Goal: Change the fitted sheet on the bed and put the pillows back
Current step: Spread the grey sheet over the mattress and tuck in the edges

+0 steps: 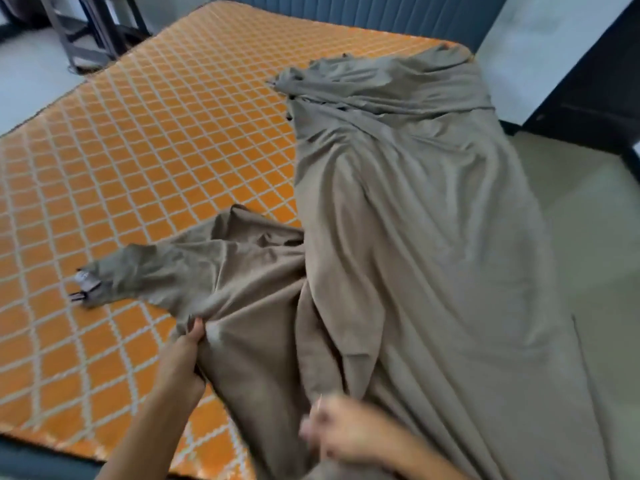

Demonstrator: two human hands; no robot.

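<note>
Nearest the camera, the right hand [341,433] is showing only as a blur against the taupe fitted sheet [408,254]; whether it is gripping cannot be told. Beside it, the left hand [183,355] is pinching a fold of sheet. Sheet fabric is lying bunched along the right side of the orange mattress [145,140], leaving most of the mattress bare. Spreading, tucking and pillows are seemingly remaining. No pillows are showing; the sheet's corners are hard to make out.
</note>
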